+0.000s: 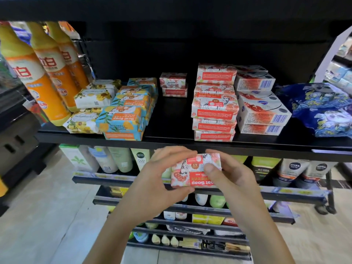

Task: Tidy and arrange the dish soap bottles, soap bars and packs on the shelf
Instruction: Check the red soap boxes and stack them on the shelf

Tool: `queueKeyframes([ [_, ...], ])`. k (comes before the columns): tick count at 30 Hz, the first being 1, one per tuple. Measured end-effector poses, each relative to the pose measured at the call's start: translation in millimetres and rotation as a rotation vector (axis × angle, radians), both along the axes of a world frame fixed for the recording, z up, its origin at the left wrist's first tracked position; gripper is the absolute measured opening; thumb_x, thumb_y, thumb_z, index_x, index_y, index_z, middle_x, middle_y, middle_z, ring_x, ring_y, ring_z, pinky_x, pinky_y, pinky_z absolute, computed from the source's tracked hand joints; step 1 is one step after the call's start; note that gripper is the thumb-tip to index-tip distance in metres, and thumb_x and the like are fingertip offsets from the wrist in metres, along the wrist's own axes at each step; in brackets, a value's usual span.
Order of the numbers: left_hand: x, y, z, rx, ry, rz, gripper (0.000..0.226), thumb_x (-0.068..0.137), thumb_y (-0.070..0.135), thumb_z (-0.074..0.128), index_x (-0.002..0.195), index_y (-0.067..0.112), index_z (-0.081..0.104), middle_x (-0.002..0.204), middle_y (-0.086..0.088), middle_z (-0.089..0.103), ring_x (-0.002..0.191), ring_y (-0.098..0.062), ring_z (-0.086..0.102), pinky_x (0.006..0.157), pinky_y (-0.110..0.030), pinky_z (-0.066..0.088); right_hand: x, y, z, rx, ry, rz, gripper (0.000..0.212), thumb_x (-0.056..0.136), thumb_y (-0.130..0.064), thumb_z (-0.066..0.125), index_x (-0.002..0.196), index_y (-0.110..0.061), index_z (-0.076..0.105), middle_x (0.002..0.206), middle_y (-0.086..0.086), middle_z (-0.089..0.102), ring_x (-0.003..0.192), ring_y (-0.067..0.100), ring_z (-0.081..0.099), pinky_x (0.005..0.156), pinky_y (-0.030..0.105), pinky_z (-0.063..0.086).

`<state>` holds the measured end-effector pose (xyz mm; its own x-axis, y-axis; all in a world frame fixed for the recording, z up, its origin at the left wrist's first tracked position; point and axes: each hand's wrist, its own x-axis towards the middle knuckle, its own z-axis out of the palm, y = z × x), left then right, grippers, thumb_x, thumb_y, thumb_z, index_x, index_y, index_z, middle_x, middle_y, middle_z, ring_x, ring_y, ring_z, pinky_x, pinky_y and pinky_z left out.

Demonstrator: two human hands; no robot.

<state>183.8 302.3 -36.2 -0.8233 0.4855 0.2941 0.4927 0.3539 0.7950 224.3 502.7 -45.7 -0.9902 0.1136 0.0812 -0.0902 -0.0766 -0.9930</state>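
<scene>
Both hands hold one red-and-white goat soap bar (pixel 192 173) in front of the shelf's front edge. My left hand (pixel 162 174) grips its left end, fingers over the top and thumb beneath. My right hand (pixel 228 173) grips its right side with the thumb on the face. On the black shelf (pixel 171 122) stand three orange dish soap bottles (pixel 43 73) at the left, yellow-flowered soap bars (pixel 91 103), a row of blue-orange goat soap bars (pixel 129 109), a stack of red goat soap bars (pixel 214 107), two small red bars (pixel 173 86) at the back, white boxed soaps (pixel 261 109), and blue patterned packs (pixel 322 107) at the right.
A bare gap of shelf lies between the blue-orange and red soap stacks. Lower shelves (pixel 190 180) below my hands carry bottles and tubes. A black upper shelf board (pixel 171 8) overhangs the top. Wood-look floor (pixel 47 216) runs at the left.
</scene>
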Motion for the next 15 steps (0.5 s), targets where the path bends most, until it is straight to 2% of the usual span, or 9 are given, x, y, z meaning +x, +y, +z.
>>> queueKeyframes([
  [2, 2.9, 1.1, -5.2, 0.032, -0.041, 0.021, 0.075, 0.082, 0.021, 0.086, 0.144, 0.046, 0.052, 0.142, 0.019, 0.048, 0.139, -0.015, 0.043, 0.105, -0.043, 0.050, 0.7, -0.9, -5.6, -0.042, -0.020, -0.024, 0.039, 0.085, -0.030, 0.071, 0.123, -0.021, 0.070, 0.114, 0.000, 0.077, 0.106, 0.018, 0.073, 0.085, 0.025, 0.059],
  [4, 5.7, 2.5, -10.3, 0.130, -0.140, 0.070, 0.081, 0.079, 0.034, 0.087, 0.146, 0.050, 0.046, 0.144, 0.017, 0.050, 0.137, -0.012, 0.048, 0.105, -0.038, 0.050, 1.9, -0.5, -8.6, -0.086, -0.037, -0.050, 0.042, 0.084, -0.029, 0.071, 0.125, -0.022, 0.069, 0.114, 0.001, 0.077, 0.107, 0.019, 0.073, 0.084, 0.025, 0.059],
  [7, 10.6, 8.5, -12.6, 0.317, -0.377, 0.144, 0.076, 0.078, 0.047, 0.086, 0.144, 0.043, 0.049, 0.135, 0.014, 0.064, 0.122, -0.010, 0.064, 0.095, -0.034, 0.057, 4.0, 1.8, -10.2, -0.111, -0.044, -0.066, 0.045, 0.083, -0.029, 0.072, 0.127, -0.022, 0.067, 0.115, 0.002, 0.077, 0.108, 0.020, 0.073, 0.085, 0.027, 0.059],
  [11, 16.8, 16.4, -15.1, 0.417, -0.505, 0.133, 0.056, 0.082, 0.034, 0.072, 0.136, 0.027, 0.059, 0.117, 0.004, 0.076, 0.108, -0.014, 0.072, 0.091, -0.028, 0.058, 5.3, 3.0, -11.9, -0.102, -0.044, -0.074, 0.052, 0.079, -0.034, 0.074, 0.129, -0.026, 0.066, 0.117, 0.002, 0.076, 0.109, 0.020, 0.072, 0.093, 0.034, 0.056],
  [15, 17.6, 19.9, -19.9, 0.517, -0.539, 0.144, 0.052, 0.083, 0.022, 0.073, 0.134, 0.019, 0.061, 0.112, -0.004, 0.078, 0.105, -0.022, 0.074, 0.090, -0.029, 0.059, 5.9, 3.7, -14.2, -0.142, -0.050, -0.062, 0.056, 0.078, -0.033, 0.074, 0.132, -0.026, 0.063, 0.118, 0.003, 0.075, 0.109, 0.020, 0.072, 0.087, 0.027, 0.058],
])
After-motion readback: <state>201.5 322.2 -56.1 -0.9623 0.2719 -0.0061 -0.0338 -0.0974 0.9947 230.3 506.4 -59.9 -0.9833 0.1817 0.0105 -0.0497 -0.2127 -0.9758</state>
